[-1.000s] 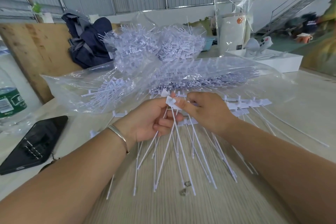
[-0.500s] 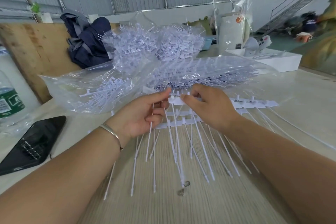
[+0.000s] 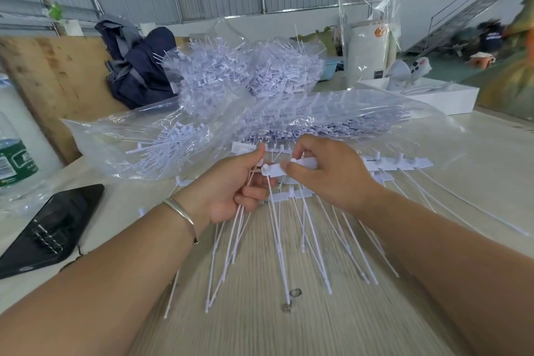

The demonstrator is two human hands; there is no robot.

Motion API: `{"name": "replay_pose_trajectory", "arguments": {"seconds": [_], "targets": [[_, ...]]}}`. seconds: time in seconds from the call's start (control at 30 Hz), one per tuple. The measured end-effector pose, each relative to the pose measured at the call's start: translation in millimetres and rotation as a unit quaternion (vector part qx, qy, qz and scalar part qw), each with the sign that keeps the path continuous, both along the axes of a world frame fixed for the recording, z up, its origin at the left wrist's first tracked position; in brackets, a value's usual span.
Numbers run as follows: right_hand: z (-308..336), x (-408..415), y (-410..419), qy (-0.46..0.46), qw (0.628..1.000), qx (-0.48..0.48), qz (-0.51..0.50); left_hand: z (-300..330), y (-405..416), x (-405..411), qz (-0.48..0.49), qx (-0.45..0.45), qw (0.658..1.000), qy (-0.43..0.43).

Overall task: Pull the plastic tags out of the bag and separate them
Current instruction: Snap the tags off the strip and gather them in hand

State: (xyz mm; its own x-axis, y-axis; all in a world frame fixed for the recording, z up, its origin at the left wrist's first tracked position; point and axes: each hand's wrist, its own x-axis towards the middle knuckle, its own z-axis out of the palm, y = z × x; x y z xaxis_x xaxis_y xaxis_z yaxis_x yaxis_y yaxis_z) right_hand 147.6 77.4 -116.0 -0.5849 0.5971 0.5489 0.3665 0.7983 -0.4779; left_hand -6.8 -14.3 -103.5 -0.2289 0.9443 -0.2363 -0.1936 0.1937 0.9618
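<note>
Both hands work just in front of the clear plastic bag (image 3: 150, 150): left hand (image 3: 234, 188) clutches loose stems, right hand (image 3: 326, 173) pinches the white plastic tag strip (image 3: 291, 168) (lying crosswise, stems pointing toward me) above the bench (image 3: 260, 326).

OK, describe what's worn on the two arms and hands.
Both forearms are bare, with no sleeves in view and no gloves. The left wrist carries a thin, plain silver bangle just below the left hand. The right hand and its wrist carry nothing: no watch, band or ring shows. No markings are visible on either arm.
</note>
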Motion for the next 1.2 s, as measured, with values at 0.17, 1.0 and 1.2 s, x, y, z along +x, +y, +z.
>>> {"name": "replay_pose_trajectory", "arguments": {"seconds": [0.17, 1.0, 1.2], "targets": [[0, 0, 2, 0.015, 1.0, -0.001, 0.005, 3, -2, 4, 0.012, 0.014, 0.997, 0.08], [6, 4, 5, 0.03, 0.974, -0.205, 0.096, -1, 0, 11, -0.03, 0.055, 0.998, -0.012], [2, 2, 7, 0.04, 0.99, -0.127, 0.046, 2, 2, 7, 0.011, 0.027, 1.0, 0.008]]}}
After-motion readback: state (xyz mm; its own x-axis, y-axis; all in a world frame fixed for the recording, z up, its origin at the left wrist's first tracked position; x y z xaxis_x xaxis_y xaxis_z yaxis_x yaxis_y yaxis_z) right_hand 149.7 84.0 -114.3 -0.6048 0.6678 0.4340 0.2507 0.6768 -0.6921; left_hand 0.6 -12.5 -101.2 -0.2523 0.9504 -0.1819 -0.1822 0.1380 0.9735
